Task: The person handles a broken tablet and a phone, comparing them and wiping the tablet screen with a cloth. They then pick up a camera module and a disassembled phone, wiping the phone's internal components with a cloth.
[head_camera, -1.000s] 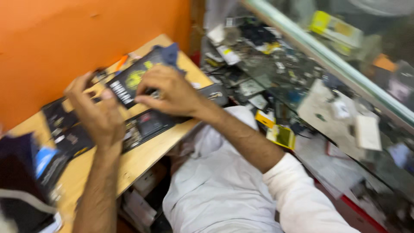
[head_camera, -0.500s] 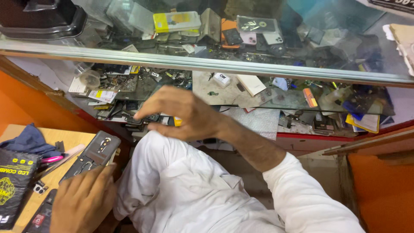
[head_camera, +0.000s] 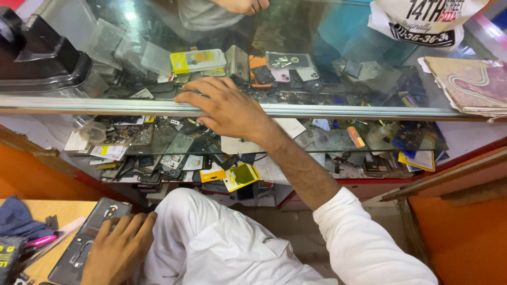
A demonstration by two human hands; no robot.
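Your right hand [head_camera: 229, 108] lay open on the glass counter's edge [head_camera: 369, 111], mid-frame; your left hand [head_camera: 117, 249], fingers loose, pressed the phone frame [head_camera: 87, 243] lower left.

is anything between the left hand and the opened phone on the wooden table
Nothing visible: the left hand rests directly on the opened phone, fingers spread over its back near the edge of the wooden table.

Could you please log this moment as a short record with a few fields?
Setting: glass counter with shelves of phone parts
Left hand: rests flat on an opened dark phone on the wooden table
Right hand: reaches to the counter's front edge, fingers spread on it, holding nothing
Nearby: blue cloth, pink-handled tool
Other person: a hand beyond the glass
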